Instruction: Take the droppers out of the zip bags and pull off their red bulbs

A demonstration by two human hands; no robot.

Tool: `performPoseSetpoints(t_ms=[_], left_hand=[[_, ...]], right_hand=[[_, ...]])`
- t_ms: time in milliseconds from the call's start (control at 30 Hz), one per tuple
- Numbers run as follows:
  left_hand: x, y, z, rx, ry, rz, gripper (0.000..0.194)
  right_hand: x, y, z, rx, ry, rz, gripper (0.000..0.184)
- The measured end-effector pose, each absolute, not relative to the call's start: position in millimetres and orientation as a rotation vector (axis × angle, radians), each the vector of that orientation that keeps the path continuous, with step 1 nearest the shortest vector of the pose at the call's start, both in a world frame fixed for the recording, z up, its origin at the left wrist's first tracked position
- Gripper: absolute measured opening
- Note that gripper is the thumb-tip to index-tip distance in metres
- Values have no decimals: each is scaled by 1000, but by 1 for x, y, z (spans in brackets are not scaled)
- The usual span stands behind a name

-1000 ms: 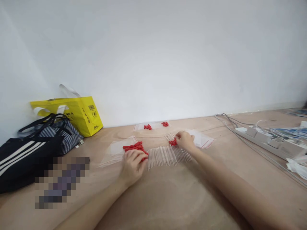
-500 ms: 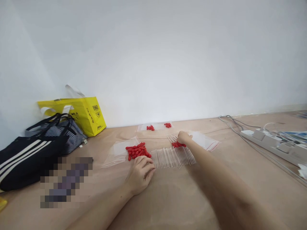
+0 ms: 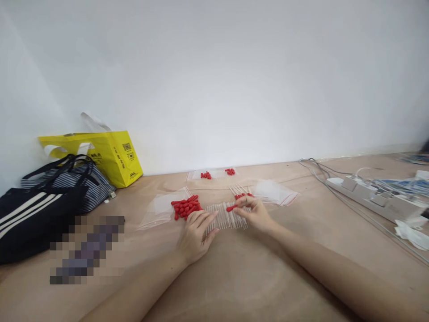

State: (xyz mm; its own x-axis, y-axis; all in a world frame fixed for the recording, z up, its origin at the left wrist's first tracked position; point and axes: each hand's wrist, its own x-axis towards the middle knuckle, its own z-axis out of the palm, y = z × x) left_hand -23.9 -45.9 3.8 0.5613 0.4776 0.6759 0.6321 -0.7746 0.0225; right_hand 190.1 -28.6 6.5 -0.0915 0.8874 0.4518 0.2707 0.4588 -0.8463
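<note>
Pinched between the thumb and fingertips of my right hand [image 3: 256, 215] is a red rubber dropper bulb [image 3: 230, 208], just above the row of clear glass tubes [image 3: 223, 217]. Whether a tube is in the bulb I cannot tell. My left hand [image 3: 197, 235] rests at the row's left end, thumb and forefinger apart, and partly hides it. Behind its fingers lies a heap of red rubber bulbs [image 3: 184, 206] at the edge of a clear zip bag [image 3: 164, 205]. Beyond my right hand, several droppers with red bulbs [image 3: 241, 195] lie side by side.
Another zip bag [image 3: 273, 192] lies right of the droppers. By the wall are two small groups of red bulbs [image 3: 205, 175] on clear plastic. A yellow bag [image 3: 124, 156] and a black bag [image 3: 40, 214] stand left; a power strip [image 3: 368, 199] with cables lies right.
My right hand has come back from the droppers at the far right to the tube row, now with a red bulb in its fingers. My left hand's forefinger and thumb have spread.
</note>
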Motion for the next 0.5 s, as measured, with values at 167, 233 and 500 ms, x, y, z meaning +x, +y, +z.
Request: performPoseSetpoints(t_ms=[167, 233, 500], left_hand=[[-11, -48, 1, -2542, -791, -1047, 28], [-9, -49, 1, -2510, -773, -1096, 16], [-15, -49, 5, -2343, -795, -1139, 12]], right_hand=[[173, -49, -8, -813, -1688, 744, 16], [172, -51, -8, -763, -1752, 751, 16], [195, -55, -6, -799, -2022, 74, 10]])
